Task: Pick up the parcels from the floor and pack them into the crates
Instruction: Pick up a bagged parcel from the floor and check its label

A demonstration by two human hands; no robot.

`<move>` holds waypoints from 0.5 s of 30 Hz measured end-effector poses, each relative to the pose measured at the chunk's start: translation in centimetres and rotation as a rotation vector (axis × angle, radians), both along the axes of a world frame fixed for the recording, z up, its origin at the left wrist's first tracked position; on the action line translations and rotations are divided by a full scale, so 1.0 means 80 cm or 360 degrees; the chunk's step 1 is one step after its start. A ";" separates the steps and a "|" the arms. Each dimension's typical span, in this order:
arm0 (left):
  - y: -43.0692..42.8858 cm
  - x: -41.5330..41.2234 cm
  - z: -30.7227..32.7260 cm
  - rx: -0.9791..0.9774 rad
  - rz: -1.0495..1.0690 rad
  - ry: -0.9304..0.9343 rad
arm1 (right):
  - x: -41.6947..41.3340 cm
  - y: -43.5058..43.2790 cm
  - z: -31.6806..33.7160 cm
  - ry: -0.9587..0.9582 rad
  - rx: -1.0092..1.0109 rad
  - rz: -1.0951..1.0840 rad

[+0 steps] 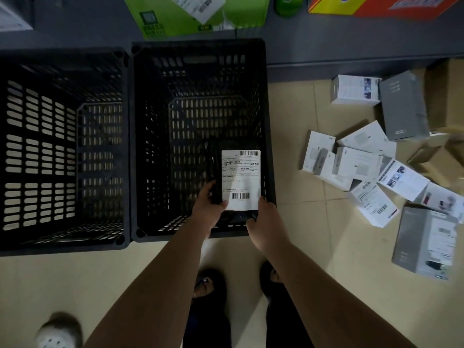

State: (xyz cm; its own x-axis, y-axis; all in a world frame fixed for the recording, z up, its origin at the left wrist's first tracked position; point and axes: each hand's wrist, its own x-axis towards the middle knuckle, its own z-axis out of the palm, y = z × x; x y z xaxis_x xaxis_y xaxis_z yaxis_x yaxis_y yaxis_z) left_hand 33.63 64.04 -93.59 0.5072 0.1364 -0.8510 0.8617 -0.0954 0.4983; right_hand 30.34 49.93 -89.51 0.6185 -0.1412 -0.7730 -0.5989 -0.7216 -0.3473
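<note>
Bare forearms [160, 285], dark trousers [208, 322], black open-toed sandals [209, 282] (toes showing).

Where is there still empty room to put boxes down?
Both black crates look bare inside: the left crate entirely, the right crate apart from the black parcel both hands lower in. Tiles nearest the person's feet are free. The pile of boxes crowds the floor on the right.

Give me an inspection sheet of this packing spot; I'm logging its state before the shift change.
Surface: tiled floor, dim light.
Job's things: black parcel with white label, held over right crate; left crate looks empty; pile of boxes on the floor at right.
Clutter: green box and colourful carton on the grey ledge.
Grippers: left hand and right hand both grip the parcel.
Cables: nothing seen.
Surroundings: person's feet, a spotted shoe at lower left.
</note>
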 end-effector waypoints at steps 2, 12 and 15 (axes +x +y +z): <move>-0.003 0.001 0.003 0.0009 -0.0044 -0.0006 | -0.001 0.004 0.005 0.0004 -0.0063 0.0039; 0.021 0.037 0.068 -0.0039 0.0074 0.0071 | 0.043 -0.014 0.068 -0.0121 0.0550 -0.0750; 0.031 0.060 0.132 -0.0166 0.0165 -0.0051 | 0.064 -0.023 0.126 -0.0257 0.0840 -0.1051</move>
